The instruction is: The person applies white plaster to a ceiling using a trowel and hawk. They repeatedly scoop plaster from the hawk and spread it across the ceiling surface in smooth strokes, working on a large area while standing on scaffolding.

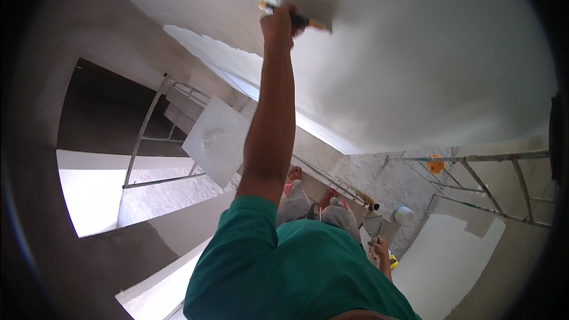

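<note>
My left arm stretches up to the wall (pixel 409 65), which is coated in smooth white plaster. At its end my left hand (pixel 280 25) is closed round a plastering trowel (pixel 317 24) with a black and yellow handle. The trowel is against or very near the white coat, beside its ragged edge with bare grey wall; its blade is mostly hidden or blurred. Low by my right side, my right hand (pixel 379 249) grips a putty knife (pixel 373 225), its wide grey blade pointing away from me. Left of my arm lies a square board (pixel 216 142) bearing a white smear.
I stand barefoot on a narrow plank with the floor below. Scaffold frames rise at left (pixel 142 136) and right (pixel 474 157). A white bucket (pixel 404 216) stands on the floor, and an orange object (pixel 435 164) sits by the right frame. A dark opening (pixel 112 109) is far left.
</note>
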The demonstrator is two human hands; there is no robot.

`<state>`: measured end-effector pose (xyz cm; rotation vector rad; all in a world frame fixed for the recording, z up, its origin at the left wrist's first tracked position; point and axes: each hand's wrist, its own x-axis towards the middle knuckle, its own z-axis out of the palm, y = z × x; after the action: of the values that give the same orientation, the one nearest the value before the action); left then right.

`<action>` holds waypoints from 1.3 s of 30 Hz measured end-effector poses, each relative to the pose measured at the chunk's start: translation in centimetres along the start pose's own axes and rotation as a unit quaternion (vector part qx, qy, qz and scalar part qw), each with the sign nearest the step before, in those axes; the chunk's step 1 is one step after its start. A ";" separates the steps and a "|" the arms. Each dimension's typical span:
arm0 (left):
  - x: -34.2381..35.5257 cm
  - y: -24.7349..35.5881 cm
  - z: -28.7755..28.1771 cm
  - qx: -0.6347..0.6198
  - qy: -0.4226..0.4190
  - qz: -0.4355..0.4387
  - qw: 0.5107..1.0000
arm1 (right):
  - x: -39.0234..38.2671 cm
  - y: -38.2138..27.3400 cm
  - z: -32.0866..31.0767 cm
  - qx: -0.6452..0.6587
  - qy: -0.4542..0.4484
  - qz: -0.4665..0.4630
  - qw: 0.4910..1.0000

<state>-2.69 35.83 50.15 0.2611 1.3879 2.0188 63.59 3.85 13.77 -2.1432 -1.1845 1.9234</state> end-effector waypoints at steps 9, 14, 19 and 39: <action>-10.8 22.4 10.3 0.156 -0.116 0.194 0.962 | 1.1 -0.3 -2.0 0.005 -0.038 -0.026 0.999; -9.7 18.4 0.9 0.083 -0.138 0.275 0.948 | -0.3 -1.3 -3.4 -0.028 -0.018 -0.006 0.999; -4.2 -3.9 -11.7 -0.004 0.020 0.020 1.000 | -3.4 1.3 -3.5 0.001 0.009 0.047 0.999; 11.6 -35.5 -22.4 -0.004 0.084 -0.206 0.975 | -8.3 -3.7 6.7 -0.006 0.048 0.188 0.981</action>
<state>-8.38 33.77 7.04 -0.1956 1.3995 1.7275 56.37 -1.08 20.98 -2.5870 -0.8225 1.9090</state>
